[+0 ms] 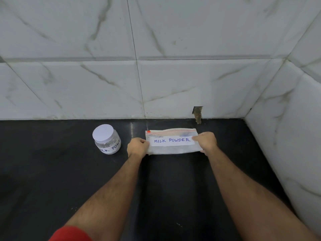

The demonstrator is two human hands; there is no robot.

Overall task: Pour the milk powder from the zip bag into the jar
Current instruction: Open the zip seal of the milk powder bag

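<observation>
A clear zip bag (172, 150) with a red zip strip along its top and a white label reading MILK POWDER stands on the black counter near the back wall. My left hand (138, 147) pinches its left edge and my right hand (206, 142) pinches its right edge. The zip looks closed. To the left of the bag stands a small clear jar (107, 140) with a white lid on it and a handwritten milk powder label. The jar is apart from both hands.
The black counter (52, 171) runs from the front to a white marble-tiled wall (156, 75) at the back and another tiled wall (295, 136) on the right. A chipped hole (198, 113) shows at the wall's base behind the bag.
</observation>
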